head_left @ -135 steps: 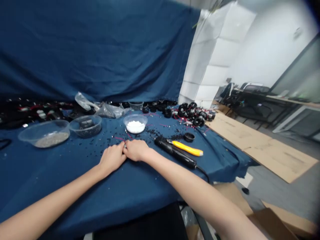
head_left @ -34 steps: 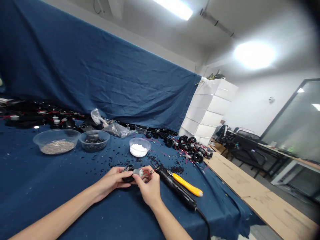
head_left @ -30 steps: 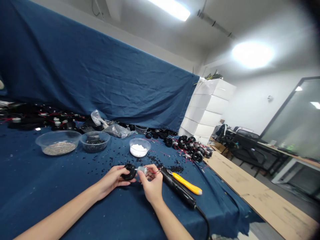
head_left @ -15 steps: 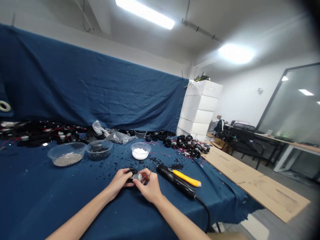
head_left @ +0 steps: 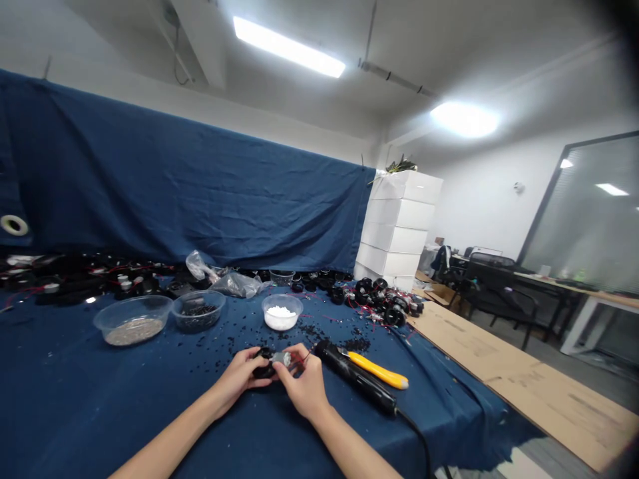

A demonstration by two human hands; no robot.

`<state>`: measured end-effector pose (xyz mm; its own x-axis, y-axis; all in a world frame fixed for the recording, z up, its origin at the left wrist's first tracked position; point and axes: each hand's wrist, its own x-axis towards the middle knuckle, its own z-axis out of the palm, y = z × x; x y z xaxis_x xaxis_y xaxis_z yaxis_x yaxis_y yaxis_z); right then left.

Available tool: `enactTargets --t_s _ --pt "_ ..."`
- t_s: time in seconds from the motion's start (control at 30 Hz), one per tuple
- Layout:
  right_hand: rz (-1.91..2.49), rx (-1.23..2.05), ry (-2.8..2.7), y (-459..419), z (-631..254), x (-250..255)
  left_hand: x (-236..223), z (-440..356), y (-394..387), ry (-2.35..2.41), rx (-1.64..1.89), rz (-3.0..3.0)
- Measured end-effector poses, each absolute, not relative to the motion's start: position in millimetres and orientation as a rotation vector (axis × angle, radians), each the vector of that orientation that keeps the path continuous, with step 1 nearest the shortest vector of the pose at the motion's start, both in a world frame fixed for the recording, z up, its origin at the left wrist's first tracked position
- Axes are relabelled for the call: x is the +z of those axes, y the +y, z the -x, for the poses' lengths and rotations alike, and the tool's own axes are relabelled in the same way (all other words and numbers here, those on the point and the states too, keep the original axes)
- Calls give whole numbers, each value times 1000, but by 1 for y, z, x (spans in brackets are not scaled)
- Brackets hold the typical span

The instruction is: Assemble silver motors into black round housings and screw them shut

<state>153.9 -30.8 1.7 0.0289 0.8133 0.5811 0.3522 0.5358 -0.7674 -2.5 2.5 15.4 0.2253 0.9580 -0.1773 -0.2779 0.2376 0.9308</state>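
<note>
My left hand [head_left: 243, 374] is closed around a round black plastic part [head_left: 263, 364] that looks like a small wheel housing. Against it sits a small motor [head_left: 281, 359] with a silvery body and a pale end, pinched by the fingers of my right hand [head_left: 305, 382]. Thin red and dark wires trail from the motor beside my right fingers. Both hands are close together, just above the blue cloth. To the right of them lie a black electric screwdriver [head_left: 354, 376] with a cord and a yellow utility knife [head_left: 377, 370].
A tub of white pieces [head_left: 281, 318] stands beyond my hands. Left of it are a tub of dark screws [head_left: 198, 320] and a tub of small metal bits [head_left: 132, 326]. Black bits lie scattered on the cloth. Wired motor assemblies [head_left: 384, 299] are heaped at the back right.
The view has tilted up slightly, so everything sits lower. My right fingers have shifted a little on the motor, showing more of it; both hands keep their hold.
</note>
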Motion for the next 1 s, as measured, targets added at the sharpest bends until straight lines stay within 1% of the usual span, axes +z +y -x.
enactTargets --t_s 0.23,0.47,0.63,1.0 --pt "1085 434 -1565 -29 -157 2 22 3 1 786 1013 -824" --pt "1127 367 -1600 -28 -156 1 16 1 4 727 943 -861" --pt "1148 326 -1627 -26 -156 -1 15 1 2 736 950 -907" --pt "1179 361 -1620 -25 -155 1 13 1 1 774 912 -1028"
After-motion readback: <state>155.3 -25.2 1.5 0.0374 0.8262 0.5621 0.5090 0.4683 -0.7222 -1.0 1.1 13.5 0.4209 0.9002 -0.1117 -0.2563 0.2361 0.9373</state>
